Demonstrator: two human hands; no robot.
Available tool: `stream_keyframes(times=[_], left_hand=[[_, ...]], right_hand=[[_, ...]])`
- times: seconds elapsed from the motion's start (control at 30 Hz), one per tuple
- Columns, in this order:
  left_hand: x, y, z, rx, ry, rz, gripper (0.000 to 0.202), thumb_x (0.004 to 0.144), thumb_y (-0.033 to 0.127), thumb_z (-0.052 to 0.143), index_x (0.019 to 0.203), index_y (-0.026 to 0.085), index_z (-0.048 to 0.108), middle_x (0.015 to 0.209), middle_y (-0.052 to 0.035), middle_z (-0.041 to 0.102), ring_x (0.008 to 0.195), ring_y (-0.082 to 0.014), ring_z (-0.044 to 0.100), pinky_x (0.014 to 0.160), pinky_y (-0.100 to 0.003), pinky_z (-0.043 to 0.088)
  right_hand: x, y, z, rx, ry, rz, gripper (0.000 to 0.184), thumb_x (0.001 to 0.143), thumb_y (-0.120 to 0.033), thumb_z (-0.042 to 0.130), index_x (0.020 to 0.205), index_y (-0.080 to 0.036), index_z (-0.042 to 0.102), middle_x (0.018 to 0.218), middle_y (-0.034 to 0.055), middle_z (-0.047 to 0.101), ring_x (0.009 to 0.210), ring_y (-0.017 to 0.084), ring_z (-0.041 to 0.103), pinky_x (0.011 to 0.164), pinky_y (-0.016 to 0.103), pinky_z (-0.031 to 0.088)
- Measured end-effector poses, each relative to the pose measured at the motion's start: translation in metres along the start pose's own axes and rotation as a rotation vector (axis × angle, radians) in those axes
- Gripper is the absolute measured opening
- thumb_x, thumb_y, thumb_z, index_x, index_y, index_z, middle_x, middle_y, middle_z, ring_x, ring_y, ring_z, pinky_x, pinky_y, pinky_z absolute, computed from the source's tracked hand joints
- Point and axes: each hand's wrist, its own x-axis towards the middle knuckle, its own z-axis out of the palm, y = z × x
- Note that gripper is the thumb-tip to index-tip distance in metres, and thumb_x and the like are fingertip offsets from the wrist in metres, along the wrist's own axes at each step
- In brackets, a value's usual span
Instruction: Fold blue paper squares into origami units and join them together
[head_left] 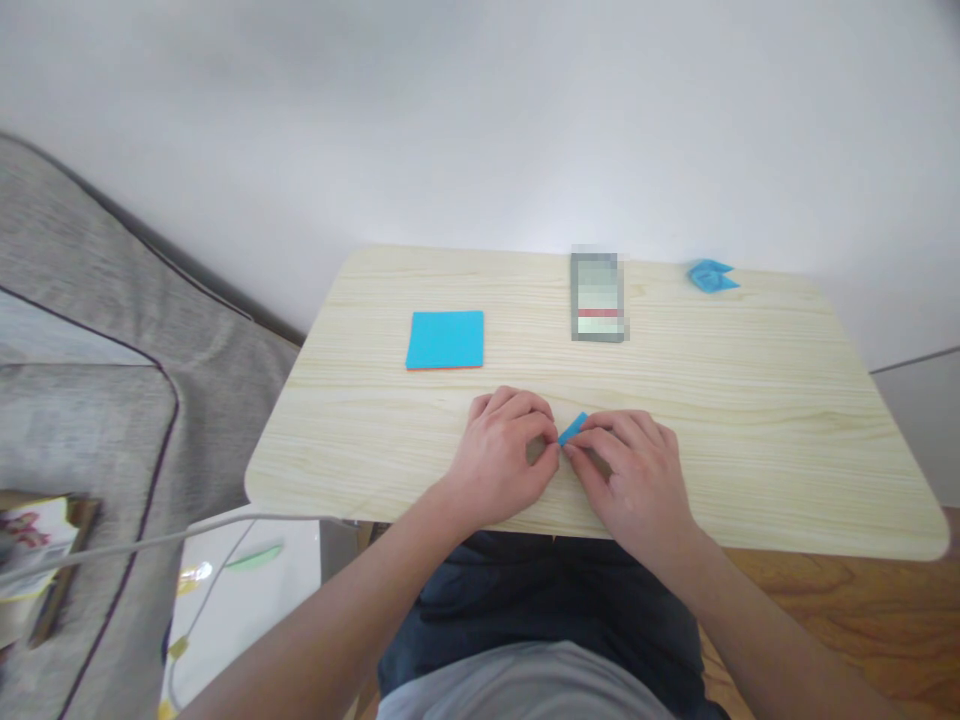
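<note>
A small folded strip of blue paper (574, 428) slants between my two hands, close to the front edge of the table. My left hand (514, 445) pinches its lower left end between thumb and forefinger. With thumb and fingertips, my right hand (630, 460) grips the strip from the other side and covers part of it. Behind my left hand lies a flat stack of blue square paper (446, 340), with a thin red-orange edge showing underneath. A folded blue paper figure (712, 276) with two pointed ends rests at the back right of the table.
A blurred-out phone-like device (598, 297) lies at the back middle of the pale wooden table (787, 420). The white wall (480, 120) runs along the rear edge. To the left are a grey sofa (217, 400), a white box (255, 580) and a cable (180, 535).
</note>
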Motion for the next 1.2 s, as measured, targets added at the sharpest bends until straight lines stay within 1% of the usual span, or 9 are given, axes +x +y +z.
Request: stream_keyframes(times=[0.23, 0.4, 0.53, 0.8, 1.03, 1.2], left_hand=[[0.003, 0.000, -0.003, 0.024, -0.036, 0.022, 0.005, 0.090, 0.021, 0.066, 0.087, 0.023, 0.071, 0.112, -0.0009, 0.070, 0.114, -0.0230, 0.057, 0.103, -0.044, 0.039], [0.007, 0.000, -0.002, -0.014, -0.035, -0.014, 0.004, 0.090, 0.024, 0.068, 0.087, 0.024, 0.071, 0.111, 0.0006, 0.070, 0.111, -0.0217, 0.057, 0.102, -0.043, 0.040], [0.010, 0.000, -0.001, -0.006, -0.052, -0.014, 0.004, 0.089, 0.022, 0.069, 0.087, 0.025, 0.071, 0.112, 0.0011, 0.070, 0.114, -0.0222, 0.056, 0.102, -0.044, 0.040], [0.011, 0.000, -0.005, 0.026, -0.088, 0.047, 0.005, 0.091, 0.020, 0.065, 0.089, 0.023, 0.069, 0.116, -0.0022, 0.069, 0.114, -0.0241, 0.055, 0.102, -0.046, 0.040], [0.010, 0.000, -0.007, 0.062, -0.117, 0.113, 0.006, 0.095, 0.021, 0.062, 0.094, 0.022, 0.067, 0.115, -0.0036, 0.069, 0.112, -0.0246, 0.055, 0.100, -0.044, 0.040], [0.009, -0.001, -0.006, 0.078, -0.115, 0.119, 0.005, 0.096, 0.021, 0.061, 0.094, 0.022, 0.066, 0.115, -0.0042, 0.069, 0.112, -0.0246, 0.055, 0.100, -0.044, 0.040]], right_hand=[[0.003, 0.006, 0.003, 0.039, 0.022, 0.018, 0.006, 0.096, -0.029, 0.069, 0.095, -0.025, 0.072, 0.108, 0.0010, 0.076, 0.107, 0.024, 0.062, 0.093, 0.045, 0.039], [0.003, 0.005, 0.005, 0.034, 0.026, 0.017, 0.003, 0.095, -0.028, 0.070, 0.095, -0.025, 0.071, 0.107, 0.0018, 0.075, 0.107, 0.025, 0.061, 0.092, 0.044, 0.039], [0.002, 0.006, 0.005, 0.061, 0.035, 0.016, 0.004, 0.096, -0.028, 0.069, 0.095, -0.024, 0.071, 0.106, 0.0028, 0.075, 0.107, 0.025, 0.062, 0.092, 0.044, 0.039], [0.002, 0.008, 0.007, 0.061, 0.040, 0.019, 0.004, 0.097, -0.027, 0.066, 0.096, -0.024, 0.069, 0.106, 0.0044, 0.075, 0.106, 0.026, 0.061, 0.092, 0.044, 0.040], [0.002, 0.008, 0.006, 0.040, 0.029, 0.007, 0.003, 0.097, -0.027, 0.067, 0.096, -0.024, 0.068, 0.108, 0.0049, 0.074, 0.106, 0.025, 0.061, 0.093, 0.044, 0.039], [0.002, 0.008, 0.008, 0.037, 0.037, 0.004, 0.004, 0.097, -0.027, 0.067, 0.096, -0.024, 0.068, 0.107, 0.0040, 0.074, 0.107, 0.025, 0.061, 0.093, 0.044, 0.039]])
